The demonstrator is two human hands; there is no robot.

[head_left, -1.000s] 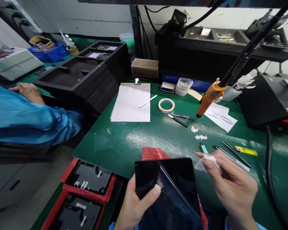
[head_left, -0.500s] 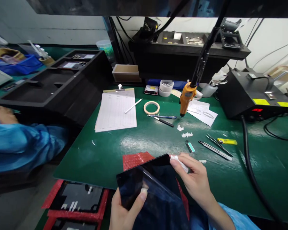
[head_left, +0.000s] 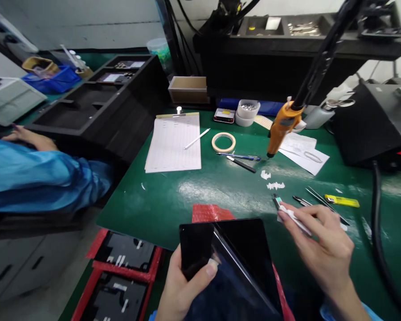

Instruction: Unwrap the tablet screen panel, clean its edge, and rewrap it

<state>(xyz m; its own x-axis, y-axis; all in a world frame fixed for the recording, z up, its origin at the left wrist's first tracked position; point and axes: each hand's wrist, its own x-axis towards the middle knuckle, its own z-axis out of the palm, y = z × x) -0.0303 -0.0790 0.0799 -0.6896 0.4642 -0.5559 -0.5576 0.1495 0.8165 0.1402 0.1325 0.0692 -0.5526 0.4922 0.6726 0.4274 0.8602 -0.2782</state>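
My left hand [head_left: 190, 285] grips the left edge of a black tablet screen [head_left: 249, 243], its thumb on the front. A clear film [head_left: 230, 285] lies over part of the glass, with a folded edge running diagonally. Between the thumb and fingers of my right hand [head_left: 327, 245] is a white wad of cloth or tissue [head_left: 296, 219]. That hand is right of the screen and apart from it, just over the table. By its fingertips lies a small teal and black piece [head_left: 277, 200]. Red bubble wrap [head_left: 212, 213] shows behind the screen.
Tweezers [head_left: 324, 203] and a yellow cutter [head_left: 342, 200] lie beyond my right hand. An orange electric screwdriver [head_left: 282, 127] hangs over the table. Further back are a tape roll [head_left: 223, 142] and clipboard [head_left: 173, 145]. A co-worker's blue sleeve [head_left: 47, 174] is at left.
My right hand has moved right, off the screen's top corner, carrying the white wad. The screen has turned to sit straighter in my left hand. My view has shifted.
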